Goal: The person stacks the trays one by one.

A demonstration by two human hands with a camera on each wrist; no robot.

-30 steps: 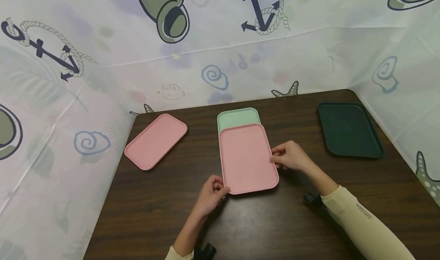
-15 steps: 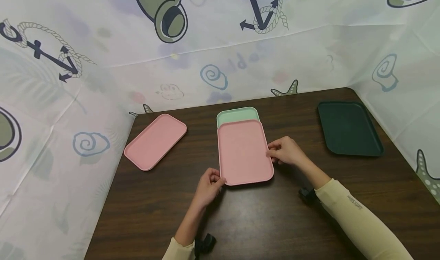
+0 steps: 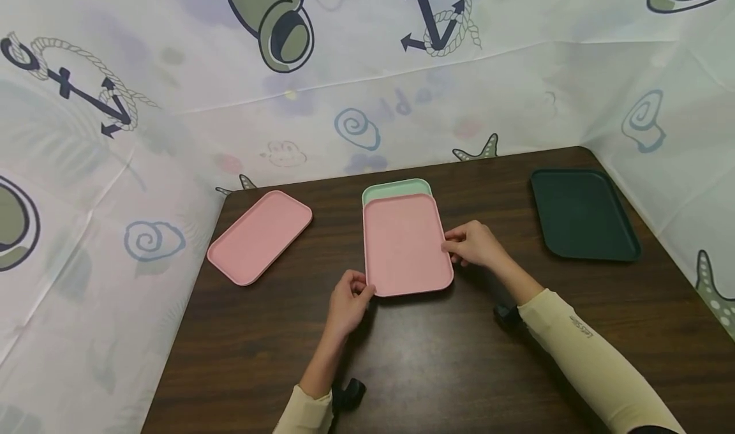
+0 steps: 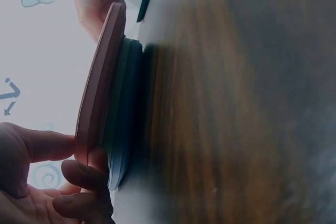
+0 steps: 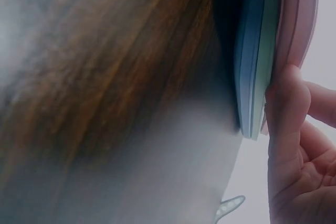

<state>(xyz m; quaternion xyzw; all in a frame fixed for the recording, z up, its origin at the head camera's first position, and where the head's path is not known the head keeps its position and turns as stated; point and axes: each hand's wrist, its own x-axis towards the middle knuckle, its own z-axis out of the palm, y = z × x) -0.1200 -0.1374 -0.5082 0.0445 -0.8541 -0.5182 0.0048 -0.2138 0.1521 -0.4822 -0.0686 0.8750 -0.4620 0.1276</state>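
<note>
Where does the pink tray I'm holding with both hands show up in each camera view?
Head: pink tray at table centre, over the mint tray.
Left wrist: edge-on, left of centre, above the left hand.
Right wrist: thin edge at the top right, above the right hand.
Shared landmark: the mint tray beneath it.

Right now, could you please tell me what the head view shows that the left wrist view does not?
Only the head view shows the second pink tray lying apart at the left, the dark green tray at the right and the right hand. Only the left wrist view shows the held trays edge-on, stacked. Both show the left hand gripping the top pink tray over the mint green tray on the table.
</note>
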